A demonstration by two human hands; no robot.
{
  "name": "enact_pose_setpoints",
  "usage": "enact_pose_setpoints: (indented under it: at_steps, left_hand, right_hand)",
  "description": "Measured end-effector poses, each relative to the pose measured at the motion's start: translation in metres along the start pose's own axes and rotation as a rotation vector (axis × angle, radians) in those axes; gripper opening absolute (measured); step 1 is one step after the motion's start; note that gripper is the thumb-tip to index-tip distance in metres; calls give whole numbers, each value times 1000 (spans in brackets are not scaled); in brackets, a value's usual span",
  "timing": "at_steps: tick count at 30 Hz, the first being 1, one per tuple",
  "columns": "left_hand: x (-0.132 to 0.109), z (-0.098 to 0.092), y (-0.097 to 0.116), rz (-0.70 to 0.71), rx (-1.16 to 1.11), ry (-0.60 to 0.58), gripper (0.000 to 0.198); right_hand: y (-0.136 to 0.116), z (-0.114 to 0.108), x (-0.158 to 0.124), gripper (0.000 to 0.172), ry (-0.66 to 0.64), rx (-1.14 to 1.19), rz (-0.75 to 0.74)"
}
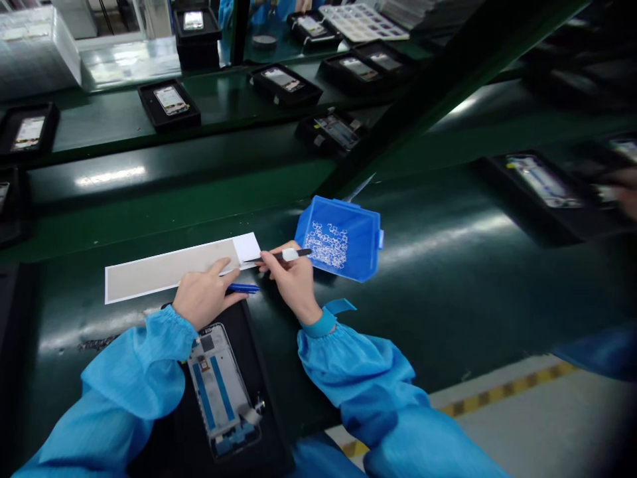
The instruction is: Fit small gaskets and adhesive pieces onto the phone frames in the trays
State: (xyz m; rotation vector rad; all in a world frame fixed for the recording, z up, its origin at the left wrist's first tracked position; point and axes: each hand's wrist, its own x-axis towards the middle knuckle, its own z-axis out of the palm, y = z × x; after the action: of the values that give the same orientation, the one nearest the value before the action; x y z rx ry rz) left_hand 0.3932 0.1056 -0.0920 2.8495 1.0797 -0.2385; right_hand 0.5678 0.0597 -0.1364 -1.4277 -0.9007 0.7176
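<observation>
My left hand (pixel 205 293) rests at the right part of a long beige strip with a white border (pixel 164 271), its fingertips on the strip. A slim blue tool (pixel 243 288) sticks out between its thumb and fingers; the rest is hidden. My right hand (pixel 294 282) pinches black tweezers with a white wrap (pixel 290 254), their tips pointing left over the strip's white end (pixel 246 247). Just beyond that hand, a blue bin (pixel 362 245) holds many tiny white ring-like pieces (pixel 328 245). Below my left hand lies an opened phone frame (pixel 219 382) in a black tray (pixel 266 411).
Black trays with phone parts (pixel 172 105) stand along the green line behind. A dark slanted post (pixel 423 99) crosses above the bin. At right, another person's hand (pixel 626 192) is near a tray with a phone frame (pixel 542 182). Stacked clear trays (pixel 37 50) stand back left.
</observation>
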Motion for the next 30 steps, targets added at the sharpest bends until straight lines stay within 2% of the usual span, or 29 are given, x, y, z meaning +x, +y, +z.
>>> enact_pose_setpoints:
  at_steps: [3,5,7,9,12,14,18,24,30]
  left_hand:
    - [-2,-2,-5,4,-73,17,44]
    - [-10,-7,-13,-49,-143,76,38]
    - [-25,-11,-24,-164,-268,194,32]
    - [-46,-13,-34,-264,-481,258,28]
    - [-74,-7,-39,-305,-763,123,27]
    - [-86,1,-35,-325,-795,29,25]
    - [-91,10,-26,-344,-732,-7,24]
    - [-88,8,-24,-302,-613,-65,26]
    - [-88,10,-23,-306,-618,-61,27]
  right_hand:
    - [-11,-5,-13,38,100,112,-36]
    - [-18,-7,-28,37,139,206,-21]
    - [-22,-6,-45,36,92,251,38]
    - [-25,0,-63,32,-34,231,112]
    - [-26,12,-82,28,-243,113,181]
    - [-25,19,-87,27,-316,7,167]
    - [-24,24,-88,25,-341,-137,91]
    - [-26,24,-90,27,-355,-217,49]
    - [-24,25,-92,25,-335,-242,12]
